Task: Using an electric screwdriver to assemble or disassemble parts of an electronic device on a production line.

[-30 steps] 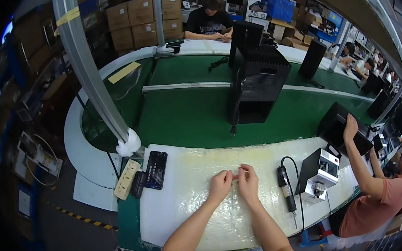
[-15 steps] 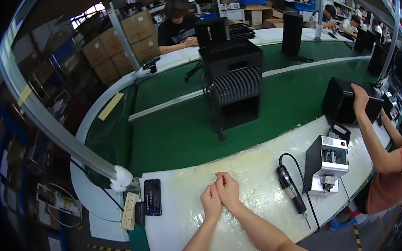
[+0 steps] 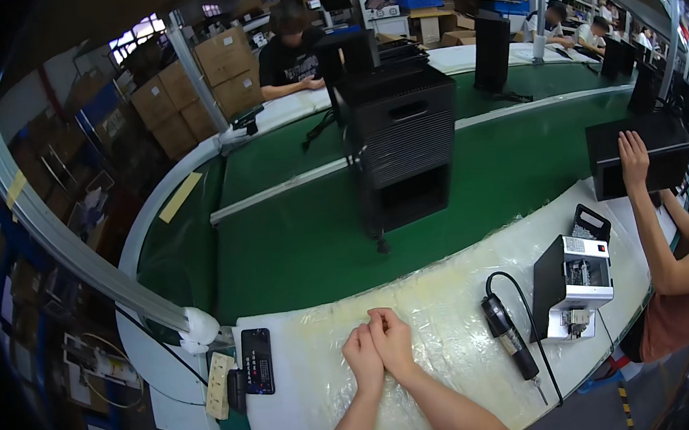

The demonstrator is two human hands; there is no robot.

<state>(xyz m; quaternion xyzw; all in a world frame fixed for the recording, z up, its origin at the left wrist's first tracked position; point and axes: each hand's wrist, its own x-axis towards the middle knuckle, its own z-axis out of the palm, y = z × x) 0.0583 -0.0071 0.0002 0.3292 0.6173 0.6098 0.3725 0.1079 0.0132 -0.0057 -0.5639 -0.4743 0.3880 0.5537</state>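
Observation:
My left hand [image 3: 364, 362] and my right hand [image 3: 393, 345] rest against each other over the plastic-covered worktop [image 3: 313, 414]. Both have their fingers drawn in and pressed together, and nothing shows in either. To the right of them lies a dark electric screwdriver [image 3: 509, 338] with a thin bit and a black cable. Beyond my hands, a tall black cabinet [image 3: 408, 140] with a ribbed front and a handle slot stands on the green conveyor belt [image 3: 307, 251].
A phone [image 3: 257, 362] and a power strip [image 3: 219, 386] lie at the left edge. At right stand a screw feeder [image 3: 576, 285] and a black tray of screws [image 3: 591, 224]. A co-worker's hand [image 3: 634, 158] touches another black cabinet [image 3: 641, 140]. A metal post [image 3: 85, 246] rises at left.
The view has shifted a little, so the worktop sits lower. My hands stay together. The co-worker at right has turned the black cabinet and moved it rightward.

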